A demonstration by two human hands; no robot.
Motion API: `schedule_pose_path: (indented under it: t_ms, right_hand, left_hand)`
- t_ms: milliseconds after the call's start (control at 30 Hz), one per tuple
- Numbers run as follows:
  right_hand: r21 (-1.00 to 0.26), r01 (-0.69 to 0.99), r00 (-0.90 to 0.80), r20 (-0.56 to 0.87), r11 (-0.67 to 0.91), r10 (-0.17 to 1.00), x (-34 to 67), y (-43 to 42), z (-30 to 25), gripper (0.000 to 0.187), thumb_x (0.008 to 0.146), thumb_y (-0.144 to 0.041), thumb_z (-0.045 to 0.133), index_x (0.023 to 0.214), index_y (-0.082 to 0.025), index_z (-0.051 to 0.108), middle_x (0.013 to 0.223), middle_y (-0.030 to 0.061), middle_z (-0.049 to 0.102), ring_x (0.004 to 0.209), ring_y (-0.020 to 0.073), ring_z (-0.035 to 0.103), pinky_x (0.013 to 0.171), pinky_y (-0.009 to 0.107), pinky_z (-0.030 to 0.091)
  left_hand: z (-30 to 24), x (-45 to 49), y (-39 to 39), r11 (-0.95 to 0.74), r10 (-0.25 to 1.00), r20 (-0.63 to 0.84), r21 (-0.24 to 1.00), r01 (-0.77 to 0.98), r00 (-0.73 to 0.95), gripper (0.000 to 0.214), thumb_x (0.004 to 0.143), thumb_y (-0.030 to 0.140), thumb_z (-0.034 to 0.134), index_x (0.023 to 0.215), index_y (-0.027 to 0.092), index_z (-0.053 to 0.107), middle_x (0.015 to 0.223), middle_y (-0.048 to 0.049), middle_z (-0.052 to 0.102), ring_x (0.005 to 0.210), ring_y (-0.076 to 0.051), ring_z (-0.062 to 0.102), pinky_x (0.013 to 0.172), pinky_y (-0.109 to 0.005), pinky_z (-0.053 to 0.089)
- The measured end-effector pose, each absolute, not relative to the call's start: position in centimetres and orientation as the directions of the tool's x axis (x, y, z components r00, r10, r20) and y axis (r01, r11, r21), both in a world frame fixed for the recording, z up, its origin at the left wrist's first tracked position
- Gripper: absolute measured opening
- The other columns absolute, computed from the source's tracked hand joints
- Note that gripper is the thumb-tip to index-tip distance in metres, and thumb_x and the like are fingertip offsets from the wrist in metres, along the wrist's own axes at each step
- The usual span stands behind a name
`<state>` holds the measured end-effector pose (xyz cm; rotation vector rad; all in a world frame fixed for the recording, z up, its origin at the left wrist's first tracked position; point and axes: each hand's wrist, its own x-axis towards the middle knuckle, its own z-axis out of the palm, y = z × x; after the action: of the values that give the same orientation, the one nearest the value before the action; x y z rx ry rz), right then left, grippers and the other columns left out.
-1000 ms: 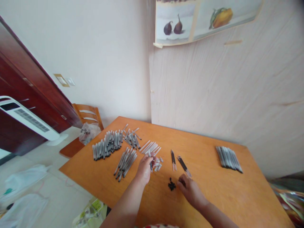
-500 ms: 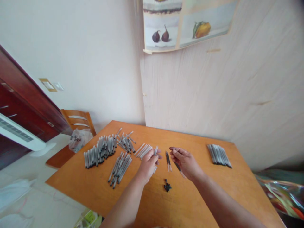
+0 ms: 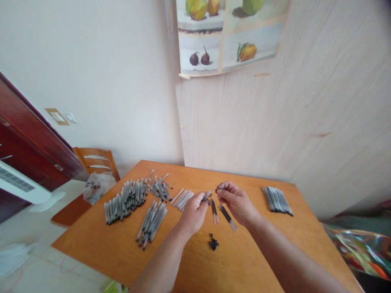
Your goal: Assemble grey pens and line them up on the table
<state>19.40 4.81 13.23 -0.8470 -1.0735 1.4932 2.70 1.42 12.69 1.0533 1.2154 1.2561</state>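
My left hand [image 3: 194, 211] is closed round a grey pen barrel [image 3: 207, 195] whose end points right, above the orange wooden table [image 3: 262, 252]. My right hand [image 3: 236, 202] pinches a small black piece [image 3: 217, 189] at its fingertips, a short gap from the barrel's end. Below the hands lie a few dark pen refills [image 3: 214, 211] and a small heap of black caps [image 3: 214, 243]. Loose grey barrels [image 3: 182, 197] lie just left of my left hand.
Several piles of grey pen barrels [image 3: 125, 196] cover the table's left part, and a neat row of them [image 3: 277, 199] lies far right. A wooden chair [image 3: 97, 159] with a plastic bag stands beyond the left edge. A wood-panel wall [image 3: 275, 122] rises behind the table.
Both hands rose off the table and came together. My left hand picked up a grey barrel; my right left the black caps and now pinches a small black piece near the barrel's end. The view tilted up.
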Motion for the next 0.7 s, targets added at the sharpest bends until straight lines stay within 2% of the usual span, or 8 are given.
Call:
schedule_pose_path:
  t_ms: [100,233,367,567,700]
  right_hand:
    - [-0.968,-0.247,-0.189,0.093,0.044,0.978,19.4,4.75,13.75,0.027,0.072,-0.038,0.078,0.088,-0.019,0.065,0.075,-0.0008,0.062,0.062,0.0113,0.053,0.061,0.026,0.044]
    - [-0.983,-0.145,-0.162,0.136,0.113,0.977,19.38,4.64,14.05,0.027,0.074,-0.04,0.075,0.089,-0.02,0.066,0.077,0.0004,0.065,0.064,0.0125,0.055,0.063,0.028,0.046]
    - [-0.983,-0.066,-0.165,0.177,0.169,0.97,19.48,4.63,13.91,0.025,0.075,-0.04,0.074,0.088,-0.02,0.066,0.076,0.0,0.064,0.066,0.0128,0.055,0.064,0.027,0.045]
    - [-0.982,-0.035,-0.184,0.19,0.187,0.964,19.61,4.53,13.59,0.024,0.077,-0.04,0.073,0.088,-0.02,0.065,0.074,-0.0003,0.063,0.066,0.013,0.055,0.064,0.027,0.045]
    - [-0.979,-0.03,-0.199,0.204,0.202,0.959,19.65,4.43,13.39,0.024,0.078,-0.04,0.071,0.088,-0.02,0.064,0.074,-0.0003,0.062,0.067,0.0133,0.056,0.063,0.026,0.045]
  left_hand:
    - [12.97,2.61,1.46,-0.09,0.995,0.085,0.992,0.086,0.054,0.02,0.078,0.018,0.06,0.093,0.02,0.073,0.084,-0.0069,0.069,0.083,-0.024,0.061,0.074,-0.031,0.045]
    - [13.2,2.45,1.49,-0.224,0.974,0.205,0.941,0.255,0.101,0.024,0.084,0.018,0.053,0.096,0.022,0.073,0.082,-0.0055,0.067,0.083,-0.023,0.06,0.078,-0.031,0.043]
    - [13.15,2.46,1.36,-0.231,0.973,0.22,0.948,0.22,0.078,0.021,0.082,0.02,0.056,0.094,0.021,0.073,0.083,-0.0066,0.068,0.086,-0.025,0.06,0.076,-0.031,0.043]
    - [12.92,2.56,1.2,-0.192,0.981,0.182,0.962,0.193,0.068,0.017,0.08,0.018,0.059,0.09,0.021,0.073,0.081,-0.0069,0.067,0.084,-0.024,0.06,0.074,-0.03,0.042]
    - [12.88,2.62,1.12,-0.186,0.981,0.165,0.95,0.249,0.101,0.022,0.084,0.018,0.054,0.095,0.02,0.072,0.086,-0.0058,0.067,0.081,-0.02,0.06,0.072,-0.028,0.042]
